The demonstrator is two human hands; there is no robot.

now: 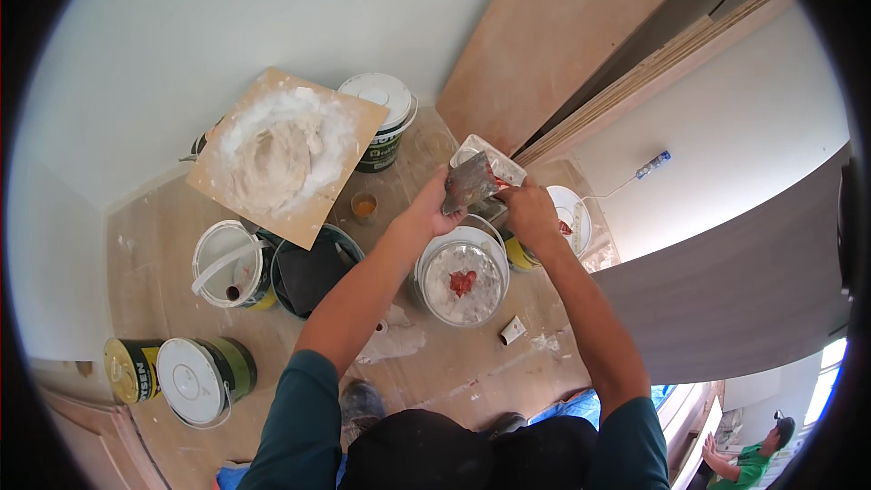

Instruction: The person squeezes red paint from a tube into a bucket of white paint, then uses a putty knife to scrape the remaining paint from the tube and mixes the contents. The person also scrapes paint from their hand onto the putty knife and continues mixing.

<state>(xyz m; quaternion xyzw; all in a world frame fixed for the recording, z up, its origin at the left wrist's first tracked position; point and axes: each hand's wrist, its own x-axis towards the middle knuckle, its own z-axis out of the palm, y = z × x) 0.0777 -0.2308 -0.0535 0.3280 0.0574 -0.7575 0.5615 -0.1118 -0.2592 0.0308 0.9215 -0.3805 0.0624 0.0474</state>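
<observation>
In front of me, above the buckets, my left hand (434, 203) grips the edge of a grey metal putty blade (470, 184). Red paste (499, 183) is smeared along the blade's right side. My right hand (533, 214) is closed right beside that paste; its fingers hide whatever they hold. Below both hands stands a white bucket (501, 249) with a round, dusty lid-like top (445, 295) bearing a lump of red putty (463, 284). Behind the hands is a white, smeared tray (490, 152).
A board heaped with white powder (281, 150) rests across containers at left, near a lidded bucket (376, 95). Open buckets (227, 263) and lidded tubs (190, 381) stand on the left. A paint roller (651, 164) leans right. Another person (753, 463) is far right.
</observation>
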